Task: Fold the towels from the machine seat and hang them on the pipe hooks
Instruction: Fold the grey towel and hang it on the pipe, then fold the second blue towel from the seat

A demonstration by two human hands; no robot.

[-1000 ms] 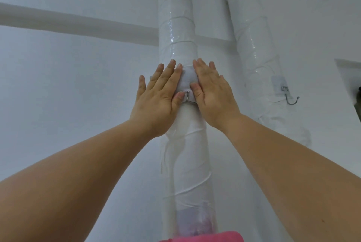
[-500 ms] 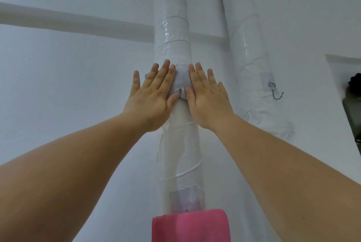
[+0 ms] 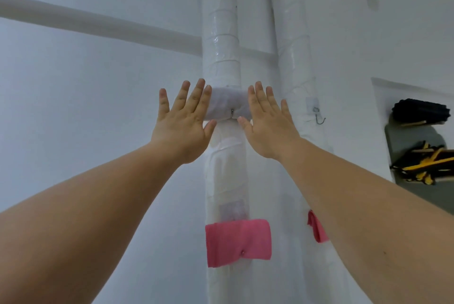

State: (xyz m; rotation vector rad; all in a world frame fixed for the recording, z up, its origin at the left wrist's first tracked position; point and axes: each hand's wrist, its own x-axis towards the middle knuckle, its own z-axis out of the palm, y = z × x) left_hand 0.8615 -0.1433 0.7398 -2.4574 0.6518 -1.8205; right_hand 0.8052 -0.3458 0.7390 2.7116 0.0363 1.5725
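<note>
A folded white towel [image 3: 227, 103] hangs across the left white wrapped pipe [image 3: 222, 41] on a small metal hook [image 3: 231, 112]. My left hand [image 3: 183, 122] is spread flat at the towel's left end and my right hand [image 3: 266, 122] at its right end, fingers straight, holding nothing. Whether the fingers touch the towel is unclear. Lower on the same pipe a folded pink towel [image 3: 237, 242] hangs on another hook. A second pink towel [image 3: 317, 226] shows on the right pipe [image 3: 293, 46], partly hidden by my right forearm.
An empty metal hook [image 3: 319, 117] sits on the right pipe at hand height. A horizontal white pipe [image 3: 98, 26] runs along the wall at left. At far right a grey machine part [image 3: 415, 136] carries black and yellow gear.
Both hands have slid apart from the towel's middle to its ends and eased back. The view has tilted down, bringing the pink towels and the machine at right into sight.
</note>
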